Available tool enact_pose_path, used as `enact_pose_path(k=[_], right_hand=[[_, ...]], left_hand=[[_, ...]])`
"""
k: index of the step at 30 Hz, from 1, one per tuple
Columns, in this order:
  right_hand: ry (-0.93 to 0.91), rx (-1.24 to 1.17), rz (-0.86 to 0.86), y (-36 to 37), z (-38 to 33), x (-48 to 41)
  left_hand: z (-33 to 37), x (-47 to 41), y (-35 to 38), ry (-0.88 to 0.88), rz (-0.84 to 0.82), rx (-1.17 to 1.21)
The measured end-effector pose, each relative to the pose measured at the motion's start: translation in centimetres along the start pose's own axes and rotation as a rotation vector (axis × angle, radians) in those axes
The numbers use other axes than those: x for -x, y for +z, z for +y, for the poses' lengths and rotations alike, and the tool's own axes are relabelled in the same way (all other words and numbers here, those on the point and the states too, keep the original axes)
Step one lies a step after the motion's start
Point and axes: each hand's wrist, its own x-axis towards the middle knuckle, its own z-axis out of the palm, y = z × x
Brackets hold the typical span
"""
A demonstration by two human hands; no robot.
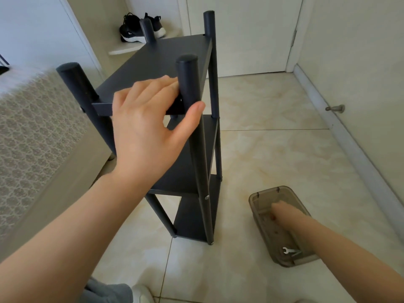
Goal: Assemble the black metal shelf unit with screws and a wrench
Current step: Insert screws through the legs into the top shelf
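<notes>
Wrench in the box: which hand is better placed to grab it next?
Right. The right hand reaches into the box where the wrench lies; the left hand holds the shelf.

Head-worn wide-angle view, facing forward and down, close above shelf unit (157, 62)
</notes>
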Motion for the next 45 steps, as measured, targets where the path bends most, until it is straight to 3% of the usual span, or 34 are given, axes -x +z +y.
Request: enact_pose_path(k=[7, 13, 22, 28, 32, 40, 45], right_hand=[[-0.166, -0.201, 0.219, -9.8, -5.7, 5.4], [-0.258, -0.738, 0.415, -17.5, -12.3, 10.0], [-0.336, -1.278, 0.239, -22.8, -20.7, 10.3], [-0.395, -1.222, 0.207, -25.2, -23.6, 9.0], [-0.391, -1.358, 0.177, -25.6, -24.7, 8.2], [-0.51, -1.093, 0.408, -24.9, -27.9, 7.5], [-0.582, -1.095, 0.422, -23.5, -29.6, 7.3]], left_hand=[[0.3, -1.3, -1.5, -0.103, -0.193, 0.175], [-0.8, -2.0, -2.3, -0.2, -0.22, 0.272], [-6.0, -4.2, -3.6, -0.477, -0.214, 0.418], [-9.5, -4.1, -5.3, -0.554, -0.134, 0.485], [-10.8, -3.7, -6.2, -0.625, -0.045, 0.525], [-13.5, -1.6, -8.1, -0.78, 0.098, 0.556], [-14.3, 1.2, -9.3, -0.834, 0.175, 0.553]])
